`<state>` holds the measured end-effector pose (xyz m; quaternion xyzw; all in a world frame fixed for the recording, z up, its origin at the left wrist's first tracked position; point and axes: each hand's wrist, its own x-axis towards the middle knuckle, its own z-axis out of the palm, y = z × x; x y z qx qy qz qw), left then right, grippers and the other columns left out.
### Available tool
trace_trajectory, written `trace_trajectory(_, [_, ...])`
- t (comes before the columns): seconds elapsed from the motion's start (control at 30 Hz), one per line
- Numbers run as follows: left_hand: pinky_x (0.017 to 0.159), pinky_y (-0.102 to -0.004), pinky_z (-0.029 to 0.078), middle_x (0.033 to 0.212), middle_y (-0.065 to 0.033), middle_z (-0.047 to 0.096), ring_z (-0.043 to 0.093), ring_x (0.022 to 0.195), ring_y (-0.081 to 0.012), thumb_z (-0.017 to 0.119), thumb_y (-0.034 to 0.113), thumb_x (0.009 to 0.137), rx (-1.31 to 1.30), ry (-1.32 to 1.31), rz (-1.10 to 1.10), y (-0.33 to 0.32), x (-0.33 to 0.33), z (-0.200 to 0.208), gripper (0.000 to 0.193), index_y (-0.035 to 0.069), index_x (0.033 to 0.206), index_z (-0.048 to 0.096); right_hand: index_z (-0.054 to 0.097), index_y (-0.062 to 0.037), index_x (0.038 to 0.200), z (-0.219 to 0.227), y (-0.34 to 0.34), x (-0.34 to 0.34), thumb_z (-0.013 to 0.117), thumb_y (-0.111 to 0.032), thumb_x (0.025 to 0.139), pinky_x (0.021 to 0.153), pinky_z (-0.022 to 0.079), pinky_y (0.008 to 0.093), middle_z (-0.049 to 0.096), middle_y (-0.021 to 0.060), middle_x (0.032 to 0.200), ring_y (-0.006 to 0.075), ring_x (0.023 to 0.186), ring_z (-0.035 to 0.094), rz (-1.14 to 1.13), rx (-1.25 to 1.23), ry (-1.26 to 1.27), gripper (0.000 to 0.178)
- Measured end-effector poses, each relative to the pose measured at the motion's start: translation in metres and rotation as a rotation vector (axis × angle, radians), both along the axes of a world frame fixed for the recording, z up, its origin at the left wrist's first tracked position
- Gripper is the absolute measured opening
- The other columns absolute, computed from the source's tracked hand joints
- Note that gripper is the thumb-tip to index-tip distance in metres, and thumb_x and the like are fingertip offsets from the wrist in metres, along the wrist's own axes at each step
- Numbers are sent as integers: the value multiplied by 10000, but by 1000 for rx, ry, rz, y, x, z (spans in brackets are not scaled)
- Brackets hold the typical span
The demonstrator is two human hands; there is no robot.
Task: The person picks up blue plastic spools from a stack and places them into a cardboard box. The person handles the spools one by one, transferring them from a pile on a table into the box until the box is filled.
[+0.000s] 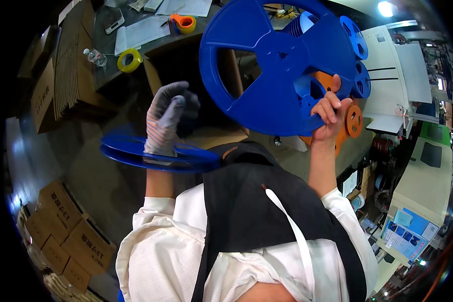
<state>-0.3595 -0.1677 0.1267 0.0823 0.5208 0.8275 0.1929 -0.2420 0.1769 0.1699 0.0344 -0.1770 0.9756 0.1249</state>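
My bare right hand grips the lower right rim of a large blue plastic reel, its flat face turned toward me and its index finger raised. The reel is tilted up and covers part of the bench behind it. My left hand wears a striped grey glove and is closed, fingers curled. The dark palm side hides anything in the fingers. A second blue reel, blurred and seen nearly edge-on, sits around the left wrist. Just beyond the left hand stands an open cardboard box, partly hidden by the large reel.
Orange reels and more blue reels stand at the right. Yellow tape, an orange tape dispenser, papers and a bottle lie on the far bench. Flattened cartons lean at left; closed boxes are stacked lower left.
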Motion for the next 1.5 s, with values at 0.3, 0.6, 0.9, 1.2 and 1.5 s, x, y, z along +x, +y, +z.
trace_trajectory(0.3, [1155, -502, 179, 1469, -248, 359, 279, 1398, -420, 497, 469, 903, -1203, 820, 154, 114, -20, 62, 697, 60, 1450, 363, 279, -48, 1474, 25, -85, -25, 517, -472, 943, 389, 211, 220, 394, -27, 558, 44, 397, 268, 374, 260, 198, 720])
trace_trajectory(0.6, [1156, -508, 181, 1452, -251, 375, 321, 1368, -426, 550, 377, 865, -823, 1043, 500, 87, -56, 36, 671, 10, 1405, 398, 277, -82, 1490, 56, -69, -31, 535, -388, 962, 346, 211, 204, 440, -10, 554, 28, 360, 290, 375, 77, 337, 663])
trace_trajectory(0.9, [1138, -512, 238, 1446, -212, 405, 368, 1355, -381, 532, 479, 884, -690, 1343, -89, 68, -23, 57, 695, 27, 1401, 419, 289, -56, 1480, 75, -40, -39, 561, -276, 970, 383, 241, 221, 400, -9, 583, 45, 402, 285, 123, -194, 182, 618])
trace_trajectory(1.2, [1039, -503, 423, 1128, -116, 609, 585, 1083, -320, 722, 161, 712, -745, 1488, 58, 53, -16, 33, 601, 147, 1286, 545, 339, 34, 1422, 83, -13, -53, 591, -334, 938, 445, 324, 235, 451, 20, 677, 77, 481, 384, 93, -303, -12, 658])
trace_trajectory(1.5, [603, -245, 519, 744, -36, 602, 596, 640, -117, 595, 172, 953, 108, -24, 144, 36, -10, 24, 140, 80, 1059, 602, 514, 3, 1298, 83, -7, -46, 499, -358, 992, 793, 517, 297, 616, 159, 1209, 215, 1028, 630, -456, 1249, -605, 474])
